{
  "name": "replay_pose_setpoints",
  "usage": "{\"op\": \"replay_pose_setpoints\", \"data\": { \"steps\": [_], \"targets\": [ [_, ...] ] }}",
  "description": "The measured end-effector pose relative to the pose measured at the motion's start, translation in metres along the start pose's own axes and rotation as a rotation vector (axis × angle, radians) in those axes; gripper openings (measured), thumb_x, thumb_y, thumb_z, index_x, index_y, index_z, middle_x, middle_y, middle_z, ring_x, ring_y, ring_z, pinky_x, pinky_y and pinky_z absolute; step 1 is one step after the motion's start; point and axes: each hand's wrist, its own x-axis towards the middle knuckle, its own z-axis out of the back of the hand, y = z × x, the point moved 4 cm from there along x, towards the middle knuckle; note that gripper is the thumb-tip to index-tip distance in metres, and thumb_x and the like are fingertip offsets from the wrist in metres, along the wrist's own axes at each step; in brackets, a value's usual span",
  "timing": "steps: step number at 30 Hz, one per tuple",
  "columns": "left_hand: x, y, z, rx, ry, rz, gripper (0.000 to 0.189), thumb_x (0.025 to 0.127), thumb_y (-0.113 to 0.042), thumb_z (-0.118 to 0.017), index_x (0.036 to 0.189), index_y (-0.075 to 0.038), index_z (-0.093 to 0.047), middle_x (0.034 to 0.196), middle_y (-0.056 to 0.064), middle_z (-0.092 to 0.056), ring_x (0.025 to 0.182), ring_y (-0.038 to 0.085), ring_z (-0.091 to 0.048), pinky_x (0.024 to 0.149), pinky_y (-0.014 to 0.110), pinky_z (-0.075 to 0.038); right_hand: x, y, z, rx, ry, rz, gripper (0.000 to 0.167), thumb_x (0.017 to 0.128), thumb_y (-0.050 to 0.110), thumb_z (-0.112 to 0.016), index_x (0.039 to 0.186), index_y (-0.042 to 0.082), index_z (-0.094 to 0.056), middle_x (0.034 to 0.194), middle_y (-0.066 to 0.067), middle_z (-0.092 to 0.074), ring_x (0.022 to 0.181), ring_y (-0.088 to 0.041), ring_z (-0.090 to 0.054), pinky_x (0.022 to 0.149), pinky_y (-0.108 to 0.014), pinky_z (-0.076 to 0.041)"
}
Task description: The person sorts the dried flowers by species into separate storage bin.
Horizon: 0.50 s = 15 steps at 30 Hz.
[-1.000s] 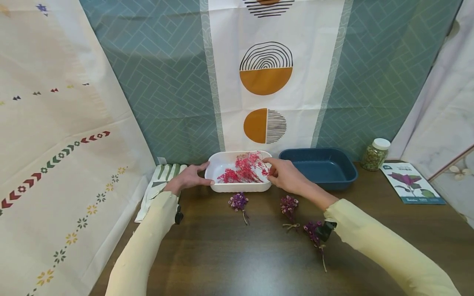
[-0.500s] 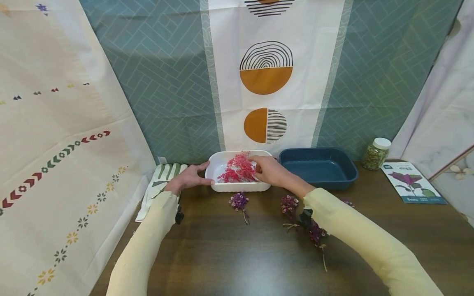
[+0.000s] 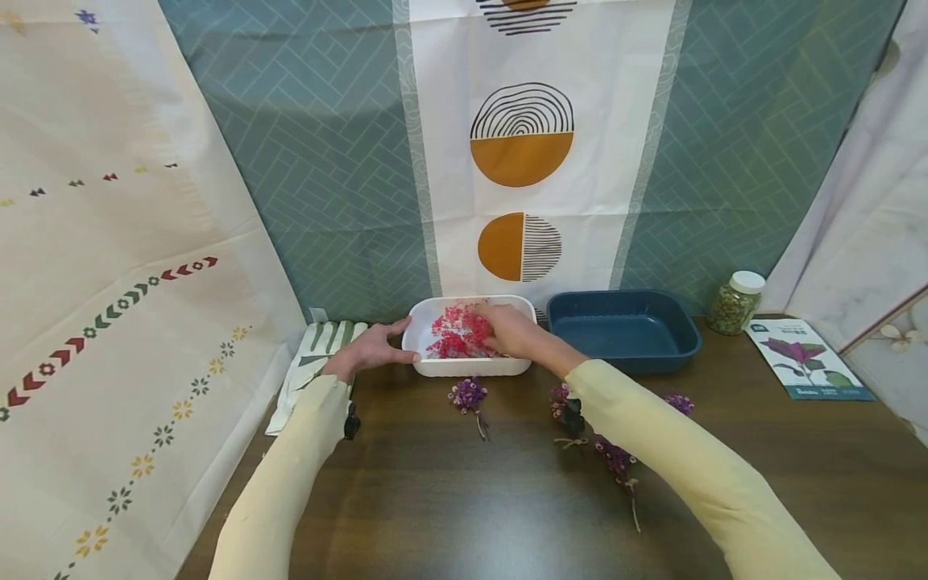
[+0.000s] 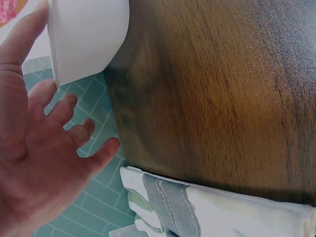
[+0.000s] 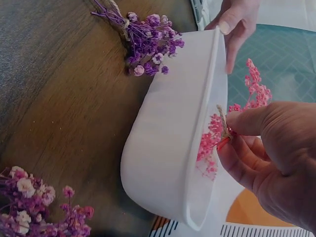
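A white rectangular tub (image 3: pixel 473 368) stands near the back wall with pink-red dried flowers (image 3: pixel 457 334) inside and over it. My left hand (image 3: pixel 371 348) grips its left end, thumb at the rim and index fingertip at the edge, while the other fingers spread free. Over the tub's right half is my right hand (image 3: pixel 511 330). Its thumb and fingers pinch the twine-tied stems of a pink dried flower bunch (image 5: pixel 210 136). In front of the tub lies a purple dried flower bunch (image 3: pixel 467 393); further purple ones, including one (image 3: pixel 616 459), lie near my right sleeve, which partly hides them.
To the right of the white tub sits a dark blue tub (image 3: pixel 627 362). Beyond it stand a jar with a white lid (image 3: pixel 735 303) and a flat packet with a purple plant picture (image 3: pixel 808 362). A folded striped towel (image 3: pixel 319 362) lies beside my left wrist.
My right hand has moved left from the white tub's right end toward its middle, carrying the pink flower stems along and bunching the blossoms leftward. My left hand stays at the tub's left end.
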Motion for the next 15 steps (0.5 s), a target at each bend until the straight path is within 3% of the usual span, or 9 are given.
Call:
{"op": "replay_pose_setpoints", "data": {
  "steps": [15],
  "targets": [
    [-0.001, 0.000, 0.000, 0.002, 0.001, 0.010, 0.102, 0.082, -0.048, -0.079, 0.159, -0.015, -0.023, 0.161, 0.022, -0.023, 0.144, 0.039, -0.026, 0.112, 0.059, -0.026, 0.018, 0.005, -0.017, -0.012, 0.031, -0.068, 0.057, 0.089, 0.003, -0.074, 0.141, 0.001, -0.052, 0.141, -0.017, -0.055, 0.129, -0.031, -0.051, 0.110, -0.042, -0.037]
  ]
}}
